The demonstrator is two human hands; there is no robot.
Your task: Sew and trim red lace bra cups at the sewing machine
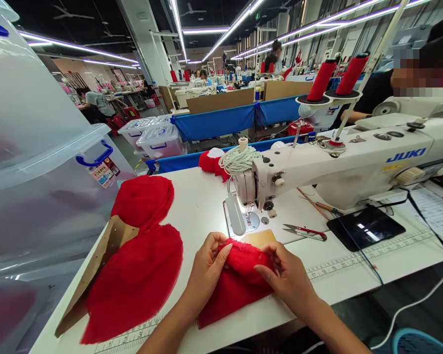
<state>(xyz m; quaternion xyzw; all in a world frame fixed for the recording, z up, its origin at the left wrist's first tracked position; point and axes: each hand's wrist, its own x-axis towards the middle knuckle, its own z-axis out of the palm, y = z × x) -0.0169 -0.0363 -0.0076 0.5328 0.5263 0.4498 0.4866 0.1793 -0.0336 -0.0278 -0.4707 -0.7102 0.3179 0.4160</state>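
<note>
Both of my hands pinch a piece of red fabric (239,282) at the front of the sewing table, just before the machine. My left hand (210,265) grips its left upper edge between thumb and fingers. On the other side my right hand (286,275) is closed on its right edge, which is folded over and shows a fuzzy face. Beyond the fabric lies a tan piece (261,238), partly covered. The white sewing machine (339,157) stands behind, its lamp lighting the metal needle plate (251,221). Right of the plate rest red-handled thread snips (305,232).
Stacked red fabric pieces (140,280) and a brown cardboard pattern (92,275) lie at left, beside large plastic bins (51,206). A black phone (365,227) and a screwdriver (328,207) lie at right. Red thread cones (322,81) stand above the machine. A co-worker (372,93) sits behind at right.
</note>
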